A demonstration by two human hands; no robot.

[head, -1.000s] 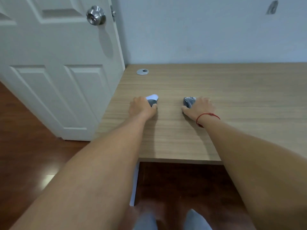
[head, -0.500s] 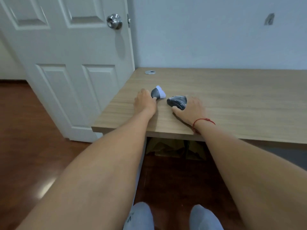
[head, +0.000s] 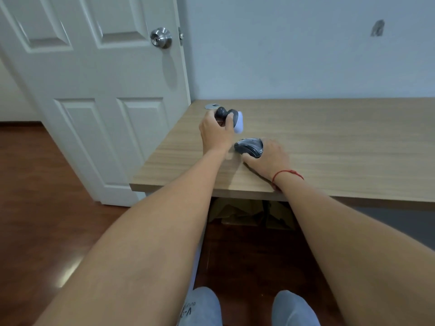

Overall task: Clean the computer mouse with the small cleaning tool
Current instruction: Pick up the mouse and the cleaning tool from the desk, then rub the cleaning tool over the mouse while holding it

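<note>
A dark grey computer mouse (head: pixel 249 147) lies on the wooden desk (head: pixel 329 147) near its left front part. My right hand (head: pixel 268 158), with a red string at the wrist, wraps around the mouse's right side and holds it on the desk. My left hand (head: pixel 215 132) is raised a little above the desk, just left of and behind the mouse. It grips the small cleaning tool (head: pixel 231 120), which has a dark rounded body and a white pad end pointing right and down.
A white panelled door (head: pixel 98 90) with a metal knob (head: pixel 161 37) stands at the desk's left end. A grey cable grommet (head: pixel 211 106) sits at the desk's back left corner. Cardboard (head: pixel 247 212) lies under the desk. My socked feet (head: pixel 249 307) rest on the dark wood floor.
My left hand has lifted the cleaning tool off the desk and turned it. My right hand stays on the mouse. The camera has pulled back from the desk.
</note>
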